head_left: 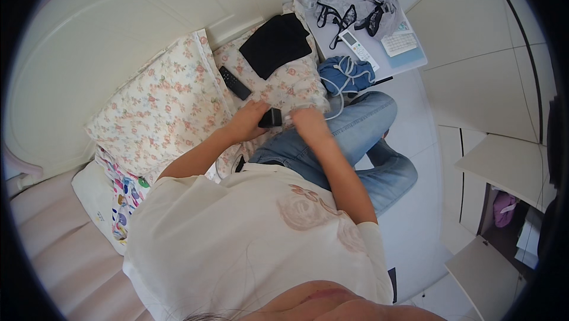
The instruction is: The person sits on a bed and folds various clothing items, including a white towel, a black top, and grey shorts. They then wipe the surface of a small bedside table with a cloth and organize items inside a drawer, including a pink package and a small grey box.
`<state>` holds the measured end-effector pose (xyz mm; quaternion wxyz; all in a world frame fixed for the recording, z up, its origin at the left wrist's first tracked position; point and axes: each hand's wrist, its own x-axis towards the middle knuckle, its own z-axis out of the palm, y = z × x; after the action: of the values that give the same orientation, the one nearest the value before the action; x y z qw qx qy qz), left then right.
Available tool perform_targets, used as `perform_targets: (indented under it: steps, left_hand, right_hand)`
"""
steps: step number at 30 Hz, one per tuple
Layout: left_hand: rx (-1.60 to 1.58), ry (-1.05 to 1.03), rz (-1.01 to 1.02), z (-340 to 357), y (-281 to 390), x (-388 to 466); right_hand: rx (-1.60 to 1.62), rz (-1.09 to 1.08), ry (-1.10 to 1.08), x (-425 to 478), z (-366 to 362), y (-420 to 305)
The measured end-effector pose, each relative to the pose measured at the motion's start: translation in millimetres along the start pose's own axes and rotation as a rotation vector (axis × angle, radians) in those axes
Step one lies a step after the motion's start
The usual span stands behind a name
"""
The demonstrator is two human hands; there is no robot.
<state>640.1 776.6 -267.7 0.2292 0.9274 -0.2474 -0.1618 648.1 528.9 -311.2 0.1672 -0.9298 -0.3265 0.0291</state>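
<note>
My left hand (250, 121) grips a small black box-like object (270, 118) at its left side, low over the floral pillow. Close by on the right, my right hand (309, 123) has its fingers curled around what seems to be a white piece, mostly hidden; a white cable (341, 106) lies just beyond that hand. A black remote control (234, 83) rests on the pillow (306, 72) above my left hand. Folded black cloth (276, 44) lies farther up the same pillow.
A second floral pillow (164, 103) leans by the headboard (133, 18). The bedside table (391, 68) holds a white remote control (358, 49), blue cloth with cords (344, 74), lacy garments (378, 10) and a white keyboard-like item (400, 44). Cabinet doors (489, 263) stand open at right.
</note>
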Motion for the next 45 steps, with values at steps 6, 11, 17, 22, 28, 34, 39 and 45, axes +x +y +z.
perform_targets:
  steps: [6,11,17,22,28,34,39,45]
  left_hand:
    - [-0.028,-0.083,-0.273,-1.7,-11.8,-25.6]
    - [-0.249,-0.055,-0.662,16.8,-20.3,-35.9]
    - [0.183,-0.116,-0.565,16.6,-18.3,-50.8]
    - [0.485,-0.17,-0.434,-49.8,-15.9,-6.7]
    - [0.348,0.181,-0.21,-105.2,39.2,70.3]
    - [0.031,-0.028,0.214,-15.9,60.1,148.4]
    - [0.123,0.078,0.15,40.8,74.9,238.5]
    - [0.297,-0.02,0.099,66.5,53.4,298.4]
  right_hand:
    - [-0.044,0.127,-0.094,-16.7,-70.0,44.0]
    - [0.458,0.136,0.459,7.0,-31.4,-34.0]
    - [1.642,0.423,-0.339,22.5,28.9,-102.4]
    - [1.836,0.631,-0.396,31.6,5.2,-106.6]
    - [1.422,0.561,-0.225,26.9,21.2,-85.7]
    - [1.695,0.679,-0.178,3.6,-28.5,-60.7]
    - [1.683,0.736,0.077,-41.0,-53.7,-16.0]
    - [1.64,0.872,0.321,-89.7,-80.7,12.7]
